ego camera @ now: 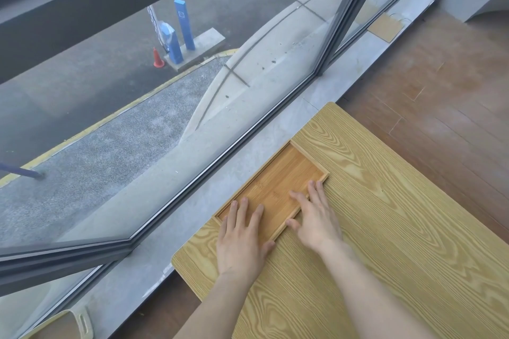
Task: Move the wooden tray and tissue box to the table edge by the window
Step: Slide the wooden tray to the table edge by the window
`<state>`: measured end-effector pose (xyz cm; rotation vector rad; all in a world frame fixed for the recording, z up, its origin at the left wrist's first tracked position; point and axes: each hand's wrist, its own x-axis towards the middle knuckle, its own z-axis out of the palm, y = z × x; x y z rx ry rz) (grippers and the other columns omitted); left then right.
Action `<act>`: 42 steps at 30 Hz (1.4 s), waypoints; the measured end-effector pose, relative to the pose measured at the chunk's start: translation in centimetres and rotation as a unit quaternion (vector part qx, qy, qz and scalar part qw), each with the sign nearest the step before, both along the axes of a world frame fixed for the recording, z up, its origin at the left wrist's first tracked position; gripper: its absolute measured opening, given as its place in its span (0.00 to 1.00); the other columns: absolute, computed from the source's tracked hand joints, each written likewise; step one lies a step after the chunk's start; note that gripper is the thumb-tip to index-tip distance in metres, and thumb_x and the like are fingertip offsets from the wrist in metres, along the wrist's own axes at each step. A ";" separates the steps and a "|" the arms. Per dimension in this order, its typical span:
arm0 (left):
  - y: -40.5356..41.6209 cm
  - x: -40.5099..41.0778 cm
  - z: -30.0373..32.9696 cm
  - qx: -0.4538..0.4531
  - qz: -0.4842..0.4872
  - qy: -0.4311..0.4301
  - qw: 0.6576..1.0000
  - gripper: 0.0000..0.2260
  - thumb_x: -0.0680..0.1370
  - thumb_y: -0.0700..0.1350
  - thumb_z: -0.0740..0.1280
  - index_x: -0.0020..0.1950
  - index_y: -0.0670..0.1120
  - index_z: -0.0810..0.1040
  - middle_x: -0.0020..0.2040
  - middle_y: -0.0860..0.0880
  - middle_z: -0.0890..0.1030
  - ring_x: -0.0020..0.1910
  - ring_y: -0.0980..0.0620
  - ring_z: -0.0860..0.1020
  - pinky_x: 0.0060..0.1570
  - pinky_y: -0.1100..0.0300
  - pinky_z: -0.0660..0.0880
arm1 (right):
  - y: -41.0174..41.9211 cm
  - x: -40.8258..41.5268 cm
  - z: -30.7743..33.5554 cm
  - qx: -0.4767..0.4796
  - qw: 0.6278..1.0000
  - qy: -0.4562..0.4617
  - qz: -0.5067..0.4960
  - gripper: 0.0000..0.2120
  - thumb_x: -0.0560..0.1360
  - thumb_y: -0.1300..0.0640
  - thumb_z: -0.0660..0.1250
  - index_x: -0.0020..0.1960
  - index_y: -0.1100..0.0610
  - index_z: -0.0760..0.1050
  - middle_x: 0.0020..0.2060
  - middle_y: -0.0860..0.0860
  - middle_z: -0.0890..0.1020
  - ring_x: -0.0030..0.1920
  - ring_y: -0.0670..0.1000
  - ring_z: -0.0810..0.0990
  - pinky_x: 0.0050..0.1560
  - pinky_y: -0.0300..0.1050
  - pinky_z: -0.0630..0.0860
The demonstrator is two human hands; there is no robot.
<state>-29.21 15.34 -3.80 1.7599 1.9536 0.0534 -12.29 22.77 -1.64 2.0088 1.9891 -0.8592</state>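
Note:
A shallow wooden tray [278, 176] lies flat on the light wood-grain table [385, 228], right along the table edge that faces the window. My left hand [242, 239] rests flat on the tray's near end, fingers spread, thumb at the tray's near rim. My right hand [314, 217] lies flat over the tray's right rim, with some fingers inside the tray and the palm on the table. Neither hand grips anything. No tissue box is in view.
A grey stone sill [220, 195] runs between the table and the large window [165, 91]. Brown wooden floor [440, 91] lies to the right. A paper bag [63, 325] stands at the bottom left by the glass.

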 end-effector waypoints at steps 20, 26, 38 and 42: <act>0.0 -0.2 -0.2 -0.009 0.002 -0.010 1.000 0.37 0.74 0.65 0.67 0.80 0.61 0.55 0.83 0.53 0.49 0.82 0.49 0.43 0.79 0.50 0.52 | -0.7 0.1 -0.3 -0.001 1.000 0.000 -0.007 0.33 0.79 0.45 0.70 0.80 0.44 0.62 0.85 0.54 0.44 0.83 0.52 0.35 0.78 0.61 0.64; -0.1 -0.3 0.1 -0.013 -0.011 -0.002 1.000 0.37 0.76 0.66 0.64 0.81 0.60 0.52 0.83 0.51 0.47 0.82 0.48 0.42 0.79 0.49 0.50 | -1.0 0.3 -0.4 0.009 1.000 0.006 -0.004 0.33 0.79 0.45 0.70 0.81 0.43 0.61 0.85 0.52 0.43 0.83 0.52 0.35 0.79 0.60 0.61; 1.0 -0.1 1.9 0.049 -0.049 0.027 0.997 0.38 0.75 0.75 0.46 0.81 0.58 0.55 0.83 0.49 0.54 0.82 0.46 0.44 0.79 0.45 0.41 | -3.3 3.4 0.8 0.064 0.994 -0.087 0.005 0.45 0.74 0.21 0.46 0.84 0.42 0.42 0.83 0.56 0.37 0.83 0.58 0.34 0.82 0.66 0.40; 2.5 0.9 2.7 0.065 -0.078 0.011 0.995 0.41 0.72 0.79 0.42 0.81 0.62 0.49 0.84 0.49 0.47 0.80 0.47 0.34 0.78 0.42 0.37 | -4.1 5.0 1.8 0.077 0.990 -0.111 -0.031 0.48 0.70 0.18 0.37 0.82 0.40 0.33 0.82 0.56 0.34 0.81 0.60 0.28 0.79 0.68 0.32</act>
